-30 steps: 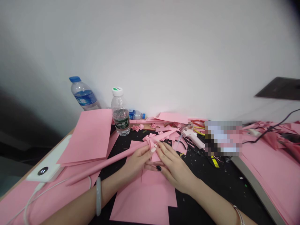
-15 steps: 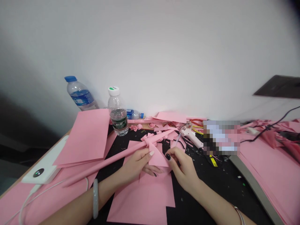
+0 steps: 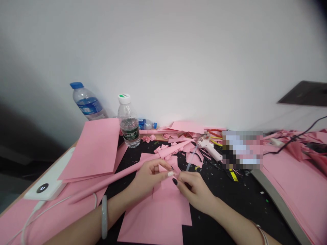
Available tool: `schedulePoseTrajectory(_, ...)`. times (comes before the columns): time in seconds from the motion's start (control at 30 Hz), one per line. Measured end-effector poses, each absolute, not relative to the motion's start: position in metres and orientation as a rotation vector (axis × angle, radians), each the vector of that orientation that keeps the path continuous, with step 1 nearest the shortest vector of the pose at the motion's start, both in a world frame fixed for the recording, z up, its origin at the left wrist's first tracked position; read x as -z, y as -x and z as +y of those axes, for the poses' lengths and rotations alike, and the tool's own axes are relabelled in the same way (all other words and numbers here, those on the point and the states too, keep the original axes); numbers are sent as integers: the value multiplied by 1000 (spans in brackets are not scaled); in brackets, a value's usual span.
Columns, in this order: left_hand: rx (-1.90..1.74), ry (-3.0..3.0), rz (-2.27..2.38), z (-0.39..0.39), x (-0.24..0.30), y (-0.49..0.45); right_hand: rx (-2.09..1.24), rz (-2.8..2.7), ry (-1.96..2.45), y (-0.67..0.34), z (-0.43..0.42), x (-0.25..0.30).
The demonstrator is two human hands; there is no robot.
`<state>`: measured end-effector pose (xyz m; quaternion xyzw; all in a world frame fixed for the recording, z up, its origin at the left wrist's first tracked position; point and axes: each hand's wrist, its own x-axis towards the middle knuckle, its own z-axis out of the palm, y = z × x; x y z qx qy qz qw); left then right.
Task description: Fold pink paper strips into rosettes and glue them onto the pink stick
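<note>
Between my two hands is a small folded piece of pink paper (image 3: 166, 182), held above larger pink sheets (image 3: 155, 221). My left hand (image 3: 150, 175) pinches its left part between thumb and fingers. My right hand (image 3: 195, 189) is closed at its right edge, thumb and fingertips pressed together on it. Part of the paper is hidden by the fingers. Just beyond the hands, a long rolled pink paper tube (image 3: 125, 173) lies slantwise, with folded paper pieces (image 3: 166, 151) around its far end.
A glue gun (image 3: 209, 149) lies behind my right hand, beside pliers (image 3: 216, 139). Water bottles (image 3: 129, 126) stand at the back left. A power bank (image 3: 51, 185) with a white cable is at left. Pink sheets (image 3: 301, 190) are stacked at right. Scraps dot the black mat (image 3: 224, 211).
The flat paper triangle has been bent over and now shows less between my fingers. My left fingers have curled around it, and my right hand has moved slightly left and down.
</note>
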<state>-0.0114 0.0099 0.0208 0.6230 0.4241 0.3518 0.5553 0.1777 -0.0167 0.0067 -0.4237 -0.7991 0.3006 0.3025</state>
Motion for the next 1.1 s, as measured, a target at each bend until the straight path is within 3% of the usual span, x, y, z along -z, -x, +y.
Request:
schedulePoseTrajectory(0.3,-859,-1394,1044,12,-18,12,-722,-2099,1141,-182,-15,-10)
schedulePoseTrajectory(0.53,-775,-1779,1022,13,-14,16,-587,-1967,1197,-187,-10,-9)
schedulePoseTrajectory(0.87,-632,-1884,893,9,-8,9,-785,-1994,1160,-179,-12,-8)
schedulePoseTrajectory(1.1,-636,-1785,964,8,-12,8,-724,-1929,1246,-181,-14,-7)
